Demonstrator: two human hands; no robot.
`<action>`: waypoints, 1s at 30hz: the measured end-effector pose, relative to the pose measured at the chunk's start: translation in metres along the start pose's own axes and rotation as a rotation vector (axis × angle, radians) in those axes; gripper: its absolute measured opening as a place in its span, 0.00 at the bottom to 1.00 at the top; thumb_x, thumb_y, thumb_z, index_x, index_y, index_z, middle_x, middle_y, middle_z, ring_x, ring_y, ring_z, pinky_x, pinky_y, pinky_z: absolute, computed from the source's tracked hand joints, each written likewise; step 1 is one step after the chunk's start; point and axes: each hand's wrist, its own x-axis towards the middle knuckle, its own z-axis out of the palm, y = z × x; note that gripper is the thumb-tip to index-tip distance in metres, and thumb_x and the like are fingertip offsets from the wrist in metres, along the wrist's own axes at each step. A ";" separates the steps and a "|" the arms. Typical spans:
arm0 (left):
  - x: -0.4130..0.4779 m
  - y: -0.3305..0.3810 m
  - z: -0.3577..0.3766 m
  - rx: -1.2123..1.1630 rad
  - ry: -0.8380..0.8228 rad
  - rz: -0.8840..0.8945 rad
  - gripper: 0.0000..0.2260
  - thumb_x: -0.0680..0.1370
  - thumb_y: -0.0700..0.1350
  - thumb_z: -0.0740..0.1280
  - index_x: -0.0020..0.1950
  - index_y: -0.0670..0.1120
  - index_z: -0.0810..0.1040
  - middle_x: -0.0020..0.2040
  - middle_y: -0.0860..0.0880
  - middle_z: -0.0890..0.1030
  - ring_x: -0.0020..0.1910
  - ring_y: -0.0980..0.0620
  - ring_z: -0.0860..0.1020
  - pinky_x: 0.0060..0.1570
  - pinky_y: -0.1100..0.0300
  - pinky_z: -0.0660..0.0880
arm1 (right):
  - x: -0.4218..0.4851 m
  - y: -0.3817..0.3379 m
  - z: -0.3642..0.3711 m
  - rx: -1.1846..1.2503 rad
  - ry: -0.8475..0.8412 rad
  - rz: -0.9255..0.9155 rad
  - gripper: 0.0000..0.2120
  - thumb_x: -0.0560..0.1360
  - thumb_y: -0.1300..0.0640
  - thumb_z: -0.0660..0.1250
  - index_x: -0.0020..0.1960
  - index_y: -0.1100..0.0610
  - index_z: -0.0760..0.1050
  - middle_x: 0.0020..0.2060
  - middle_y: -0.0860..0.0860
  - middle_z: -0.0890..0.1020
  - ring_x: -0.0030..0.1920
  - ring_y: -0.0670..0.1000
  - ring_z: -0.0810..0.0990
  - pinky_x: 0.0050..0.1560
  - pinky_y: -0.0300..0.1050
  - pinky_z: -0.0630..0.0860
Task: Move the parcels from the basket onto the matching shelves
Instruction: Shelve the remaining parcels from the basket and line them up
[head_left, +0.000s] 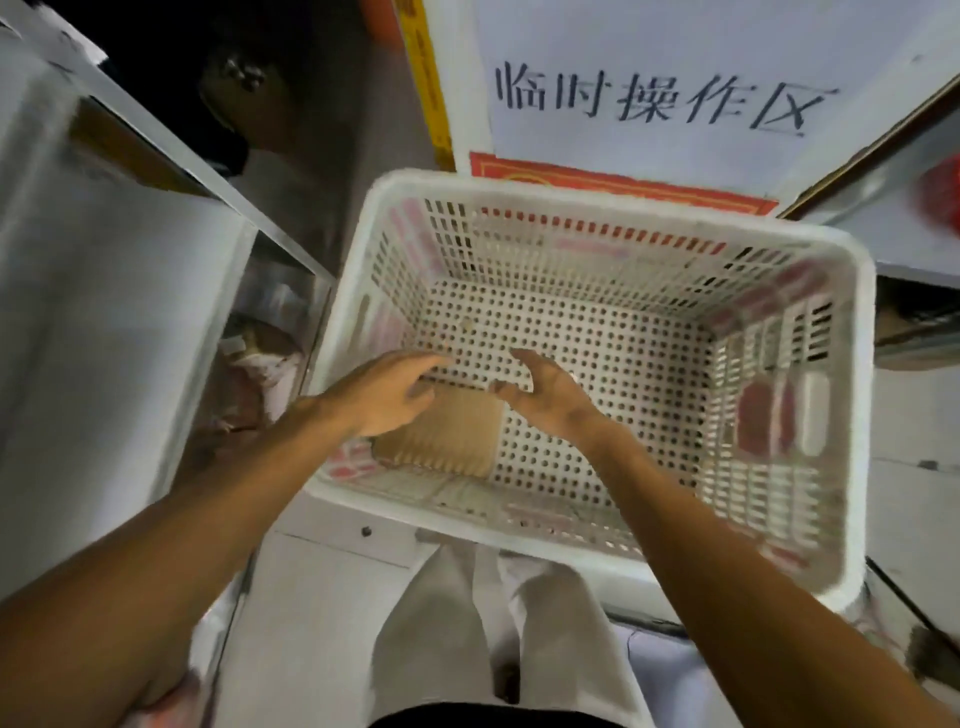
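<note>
Cardboard parcel (452, 439) in the basket (862, 415) — left hand (382, 395) and right hand (550, 395) reach over it, grips apart.

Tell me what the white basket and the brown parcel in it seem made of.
The basket: moulded plastic, it seems, white and matt, judging by the even holes and slots and thick rounded rim. The parcel: probably cardboard or kraft paper, dull brown and flat; the blur leaves that open.

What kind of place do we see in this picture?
Probably a parcel storage or sorting room. A white perforated basket holds a brown parcel, shelves stand at the left with bagged goods, and a wall sign in Chinese reads "temporary operation area".
</note>
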 end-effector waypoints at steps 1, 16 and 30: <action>0.012 -0.009 0.013 0.009 -0.031 -0.002 0.22 0.79 0.44 0.63 0.72 0.52 0.67 0.72 0.50 0.69 0.68 0.53 0.68 0.62 0.67 0.61 | 0.009 0.012 0.009 0.020 -0.002 0.031 0.32 0.78 0.40 0.61 0.78 0.49 0.56 0.76 0.54 0.60 0.69 0.58 0.70 0.64 0.48 0.68; 0.083 -0.114 0.111 0.340 -0.085 -0.047 0.29 0.75 0.46 0.66 0.75 0.48 0.61 0.74 0.49 0.63 0.72 0.45 0.57 0.73 0.49 0.53 | 0.101 0.098 0.122 0.448 0.039 0.320 0.35 0.76 0.49 0.69 0.77 0.53 0.56 0.70 0.53 0.69 0.63 0.53 0.73 0.51 0.26 0.67; 0.100 -0.100 0.125 0.556 -0.035 0.036 0.34 0.74 0.60 0.66 0.76 0.61 0.53 0.76 0.60 0.59 0.65 0.46 0.62 0.60 0.50 0.61 | 0.115 0.109 0.117 0.753 0.020 0.487 0.31 0.72 0.46 0.73 0.71 0.54 0.67 0.57 0.53 0.77 0.52 0.52 0.77 0.44 0.50 0.80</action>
